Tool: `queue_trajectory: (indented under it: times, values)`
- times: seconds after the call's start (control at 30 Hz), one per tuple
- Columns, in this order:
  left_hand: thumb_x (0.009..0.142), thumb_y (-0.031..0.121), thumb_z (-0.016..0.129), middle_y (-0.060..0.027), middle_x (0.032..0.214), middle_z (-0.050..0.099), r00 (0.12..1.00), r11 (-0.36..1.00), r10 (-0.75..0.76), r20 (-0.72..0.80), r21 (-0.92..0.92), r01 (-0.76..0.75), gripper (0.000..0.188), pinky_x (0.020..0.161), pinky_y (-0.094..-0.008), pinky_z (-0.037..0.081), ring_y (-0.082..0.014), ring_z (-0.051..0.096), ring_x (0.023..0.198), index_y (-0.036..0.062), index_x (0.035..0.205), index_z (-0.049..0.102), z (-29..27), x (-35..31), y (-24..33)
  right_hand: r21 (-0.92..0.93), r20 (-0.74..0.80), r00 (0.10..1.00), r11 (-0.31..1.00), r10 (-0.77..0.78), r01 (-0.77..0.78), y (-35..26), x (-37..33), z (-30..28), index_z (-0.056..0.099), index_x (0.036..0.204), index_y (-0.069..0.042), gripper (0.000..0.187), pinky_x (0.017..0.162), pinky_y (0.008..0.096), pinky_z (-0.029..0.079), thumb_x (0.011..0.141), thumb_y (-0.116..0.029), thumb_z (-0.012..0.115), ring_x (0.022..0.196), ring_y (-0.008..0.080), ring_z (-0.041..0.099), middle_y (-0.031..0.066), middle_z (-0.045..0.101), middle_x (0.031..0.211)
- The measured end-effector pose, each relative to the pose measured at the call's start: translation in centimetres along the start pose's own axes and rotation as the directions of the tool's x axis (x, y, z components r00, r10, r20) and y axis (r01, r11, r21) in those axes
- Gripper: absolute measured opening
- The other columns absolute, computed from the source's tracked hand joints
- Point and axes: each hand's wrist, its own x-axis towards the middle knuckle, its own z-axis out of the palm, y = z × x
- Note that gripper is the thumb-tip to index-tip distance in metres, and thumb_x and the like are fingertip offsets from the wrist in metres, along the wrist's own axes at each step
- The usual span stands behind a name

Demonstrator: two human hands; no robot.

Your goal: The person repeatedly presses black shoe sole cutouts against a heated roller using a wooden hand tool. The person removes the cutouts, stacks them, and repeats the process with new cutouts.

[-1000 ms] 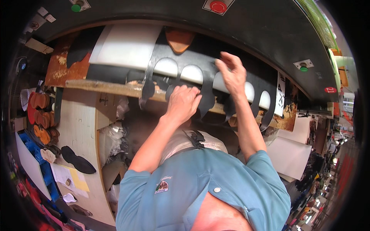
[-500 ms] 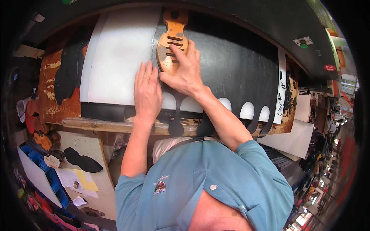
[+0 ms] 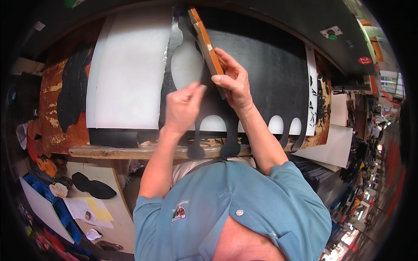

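Note:
A sole-shaped orange-brown cutting die [image 3: 210, 50] stands tilted on its edge above the black sheet [image 3: 270, 65]. My right hand [image 3: 237, 82] is closed on its near end, thumb on one side and fingers on the other. Just left of it my left hand [image 3: 185, 104] is closed, its fingertips pinched together; whatever they hold is too blurred to tell. Beyond that hand a sole-shaped hole [image 3: 187, 63] in the black sheet shows white underneath. Along the sheet's near edge lie several rounded cutouts, with narrow dark strips between them hanging toward me.
A white sheet [image 3: 126, 69] covers the left of the work surface, beside dark sole-shaped pieces [image 3: 74, 87]. A wooden rail [image 3: 117, 152] runs along the front edge. The dark machine beam with a green button [image 3: 332, 37] spans the far side. A side table with papers [image 3: 89, 211] stands lower left.
My right hand has lifted the cutting die off the sheet and tipped it on edge, uncovering the sole-shaped hole. My left hand has gone from flat to pinched, moving right and nearer me.

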Motion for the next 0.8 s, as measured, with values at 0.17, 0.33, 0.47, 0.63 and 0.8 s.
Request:
queue_trajectory:
  times: [0.17,0.33,0.47,0.63,0.8]
  values:
    - [0.109,0.019,0.069,0.0041,0.085,0.059,0.912,0.967,-0.027,-0.409,-0.243,-0.080,0.018,0.072,-0.0271,0.064,-0.0043,0.057,0.076,0.0077,0.095,0.072,-8.5,-0.6,-3.8,0.109,0.007,1.000,0.994,-0.003,0.002,-0.6,0.1,-1.4,0.051,0.155,0.008,0.092,0.117,0.0355,0.040,0.075,-0.026,0.082,0.133,0.0242,0.059,0.0180,0.061,0.144]
    - [0.107,0.019,0.072,0.0001,0.097,0.070,0.699,0.998,-0.033,-0.714,0.016,0.064,0.020,0.071,-0.0255,0.064,-0.0065,0.063,0.084,0.0011,0.114,0.077,-23.7,-1.7,-10.0,-0.007,-0.026,0.999,0.999,-0.040,0.040,-1.7,-2.1,-3.3,0.052,0.155,0.007,0.092,0.123,0.0375,0.037,0.072,-0.020,0.083,0.139,0.0268,0.057,0.0192,0.060,0.149]
    - [0.106,0.028,0.071,-0.0100,0.108,0.077,0.552,0.933,-0.065,-0.832,0.146,0.330,0.043,0.070,-0.0297,0.061,-0.0175,0.074,0.083,-0.0076,0.131,0.071,-33.0,-1.5,-14.9,-0.586,-0.073,0.969,0.796,-0.237,0.151,-1.0,-3.3,-3.8,0.060,0.151,0.000,0.091,0.127,0.0439,0.035,0.070,-0.028,0.089,0.147,0.0358,0.051,0.0290,0.046,0.162]
    - [0.100,0.039,0.074,-0.0193,0.130,0.074,0.544,0.500,0.379,-0.749,0.660,0.560,0.054,0.096,-0.0388,0.057,-0.0313,0.073,0.112,0.0005,0.138,0.070,-34.6,-1.6,-14.8,-0.944,0.104,0.909,0.248,-0.403,0.218,1.7,-3.3,-2.0,0.068,0.135,0.005,0.078,0.112,0.0538,0.046,0.062,-0.019,0.080,0.126,0.0510,0.049,0.0366,0.039,0.152]
    - [0.105,0.033,0.069,-0.0187,0.140,0.069,0.559,0.628,0.450,-0.696,0.692,0.356,0.045,0.107,-0.0404,0.053,-0.0326,0.067,0.126,0.0041,0.139,0.071,-27.1,-1.5,-11.0,-0.932,0.118,0.919,0.278,-0.375,0.233,1.9,-3.3,-2.9,0.064,0.142,0.003,0.083,0.117,0.0552,0.043,0.068,-0.027,0.087,0.139,0.0537,0.044,0.0396,0.035,0.160]
